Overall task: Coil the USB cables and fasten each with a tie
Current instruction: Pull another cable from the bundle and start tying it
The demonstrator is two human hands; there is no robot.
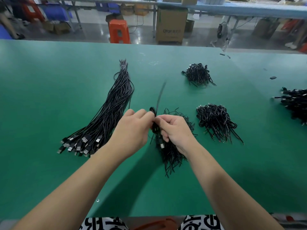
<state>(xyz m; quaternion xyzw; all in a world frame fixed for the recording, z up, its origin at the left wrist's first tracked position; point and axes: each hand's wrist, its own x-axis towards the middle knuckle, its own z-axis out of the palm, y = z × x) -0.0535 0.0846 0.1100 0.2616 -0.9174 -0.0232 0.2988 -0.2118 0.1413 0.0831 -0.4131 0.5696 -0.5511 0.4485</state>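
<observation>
**Both hands pinched on one coil, mid-table**

I'm looking down on the green table (49, 80), wide and running to the far edge, where a cardboard box (172, 25) and an orange stool (118, 31) stand on the floor beyond. Biggest thing on the mat is the bundle of uncoiled USB cables (106, 112) on my left: long axis running from the plugs fanned out near me up to the bound tips at the far end, leaning slightly right. To the right I see a near pile of finished coils (216, 122), a far pile (197, 74), and another heap (295, 103) cut off by the right edge.

Centre now: a loose pile of ties (171, 153) lies under and just behind my right wrist, partly hidden by it. My left hand (132, 128) and right hand (176, 130) meet above it, fingers of both curled and gripping the small coiled cable (153, 120) between them. A blurred black tail (160, 95) sticks up from it, pointing away and slightly right.
</observation>
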